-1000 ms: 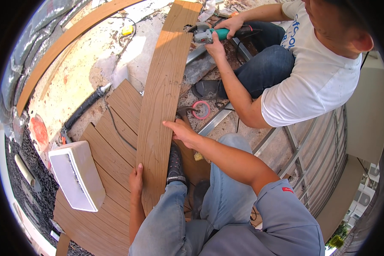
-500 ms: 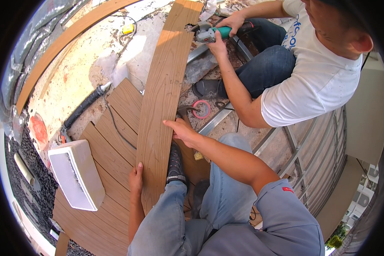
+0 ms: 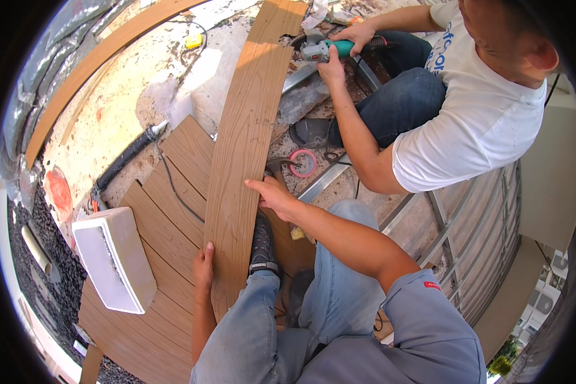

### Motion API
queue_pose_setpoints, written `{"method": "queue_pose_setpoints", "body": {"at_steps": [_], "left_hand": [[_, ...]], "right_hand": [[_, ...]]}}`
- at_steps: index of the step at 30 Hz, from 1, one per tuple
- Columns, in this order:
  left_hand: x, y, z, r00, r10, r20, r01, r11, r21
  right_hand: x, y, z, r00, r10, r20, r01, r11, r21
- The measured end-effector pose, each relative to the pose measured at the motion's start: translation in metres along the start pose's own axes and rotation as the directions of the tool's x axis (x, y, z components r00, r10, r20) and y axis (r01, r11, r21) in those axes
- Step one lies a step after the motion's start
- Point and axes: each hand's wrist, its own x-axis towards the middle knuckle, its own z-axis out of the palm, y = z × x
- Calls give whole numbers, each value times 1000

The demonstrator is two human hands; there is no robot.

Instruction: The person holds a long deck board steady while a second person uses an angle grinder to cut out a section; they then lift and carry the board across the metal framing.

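A long brown wood-grain deck board [image 3: 243, 141] stretches away from my lap toward the far side. My left hand [image 3: 203, 267] grips its left edge near my knee, thumb on top. On the right edge, farther up, my right hand [image 3: 276, 196] is closed around the board, with part of its fingers hidden beneath. At the far right edge of the board there is a small ragged notch. Beside that notch another person's two hands hold a green angle grinder [image 3: 328, 50].
Laid deck boards [image 3: 166, 269] spread to my left, bearing a white foam box [image 3: 114, 261]. A black caulking gun [image 3: 125, 163] lies beyond. A hammer [image 3: 276, 165], a pink tape roll [image 3: 303, 164] and metal rails [image 3: 429, 221] are on the right, near the other person's shoe.
The other person's grinder has shifted slightly right, away from the board's edge. My hands keep the same grip, and the board has barely moved.
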Motion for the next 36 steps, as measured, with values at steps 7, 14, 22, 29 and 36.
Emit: {"method": "queue_pose_setpoints", "body": {"at_steps": [7,14,22,29,36], "left_hand": [[-1,1,1,1000,-5,-8,5,1000,8],[-3,6,-2,1000,-25,3,25,999,34],[-7,16,-1,999,-38,-2,38,998,46],[-3,5,-2,999,-34,11,34,999,-2],[0,-1,0,1000,-2,-7,2,1000,18]], "right_hand": [[-6,-6,4,1000,-1,-16,1,1000,-8],[-5,-4,2,1000,-2,-1,2,1000,0],[-8,-6,3,1000,3,10,-3,1000,-17],[-7,-7,4,1000,-8,-9,8,1000,-11],[-6,-6,2,1000,5,-27,-6,1000,-20]]}}
